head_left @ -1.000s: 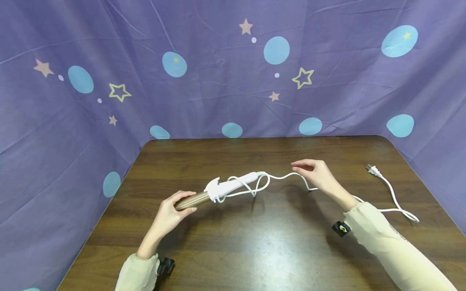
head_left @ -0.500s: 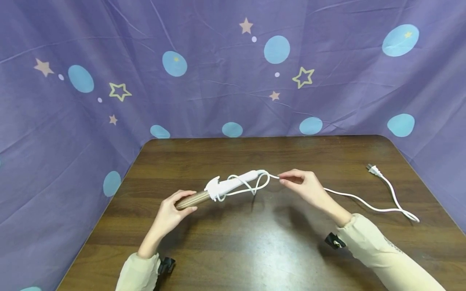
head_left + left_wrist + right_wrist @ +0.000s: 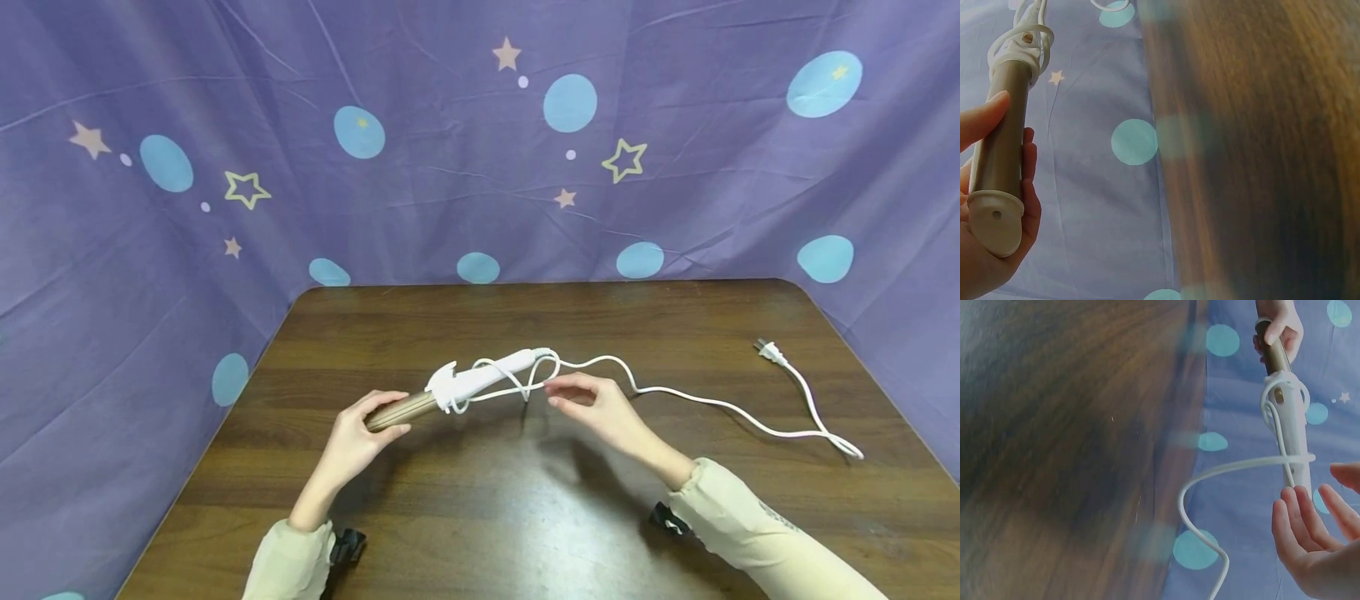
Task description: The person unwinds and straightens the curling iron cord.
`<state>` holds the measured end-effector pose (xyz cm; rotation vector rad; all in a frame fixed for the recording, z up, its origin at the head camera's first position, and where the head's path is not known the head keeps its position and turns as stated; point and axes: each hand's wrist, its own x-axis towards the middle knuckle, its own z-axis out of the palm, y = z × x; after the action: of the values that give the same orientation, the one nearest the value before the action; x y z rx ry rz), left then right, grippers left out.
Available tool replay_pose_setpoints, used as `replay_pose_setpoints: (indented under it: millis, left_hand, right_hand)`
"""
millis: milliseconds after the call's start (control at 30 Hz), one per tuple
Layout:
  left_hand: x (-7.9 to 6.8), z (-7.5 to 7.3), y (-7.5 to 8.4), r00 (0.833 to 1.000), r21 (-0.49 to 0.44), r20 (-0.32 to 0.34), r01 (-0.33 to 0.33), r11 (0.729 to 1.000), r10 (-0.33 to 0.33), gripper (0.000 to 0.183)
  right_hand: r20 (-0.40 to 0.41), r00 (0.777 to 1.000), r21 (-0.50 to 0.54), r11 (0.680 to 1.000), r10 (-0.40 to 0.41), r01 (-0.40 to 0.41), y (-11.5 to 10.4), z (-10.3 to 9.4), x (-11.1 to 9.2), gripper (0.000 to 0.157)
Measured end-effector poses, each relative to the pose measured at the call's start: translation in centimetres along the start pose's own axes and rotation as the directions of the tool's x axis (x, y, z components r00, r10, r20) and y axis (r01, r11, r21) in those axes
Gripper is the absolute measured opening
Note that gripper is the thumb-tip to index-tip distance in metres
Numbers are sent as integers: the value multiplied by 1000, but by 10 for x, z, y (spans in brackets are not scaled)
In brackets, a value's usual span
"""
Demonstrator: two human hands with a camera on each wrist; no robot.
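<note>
A curling iron with a white handle [image 3: 474,382] and a gold barrel [image 3: 405,411] is held above the table, slanting up to the right. My left hand [image 3: 354,433] grips the barrel; in the left wrist view the thumb lies across the barrel [image 3: 1005,119] and the fingers wrap behind it. White cord [image 3: 1241,466] winds loosely round the handle and hangs in loops near its end. Beside those loops is my right hand [image 3: 603,410], fingers extended and thumb apart. In the right wrist view its fingertips [image 3: 1300,494] lie near the handle's end; whether they touch the cord I cannot tell.
The cord's free length [image 3: 705,400] trails right across the brown wooden table [image 3: 480,517] to a bend, then to a two-prong plug [image 3: 768,351] at the right. A purple curtain [image 3: 450,167] with stars and blue dots stands behind the table.
My right hand has moved left and down along the cord; it pinched the cord near the handle half a second ago and has let go. The curling iron has barely moved in my left hand.
</note>
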<state>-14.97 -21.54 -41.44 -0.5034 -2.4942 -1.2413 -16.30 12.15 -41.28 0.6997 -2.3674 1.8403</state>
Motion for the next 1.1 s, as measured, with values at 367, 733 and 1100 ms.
replay_pose_setpoints:
  millis: [367,733,1100]
  left_hand:
    - [0,-3,17,1000,-23,3,-17,1000,17,40]
    - [2,-4,41,1000,-9,5,-20,1000,20,38]
    - [1,1,27,1000,11,11,-8,1000,8,39]
  right_hand:
    - [5,1000,44,999,-28,28,4,18,-1,32]
    - [20,1000,81,996,18,-19,10,29,0,32]
    - [-49,999,81,997,-5,9,3,33,0,25]
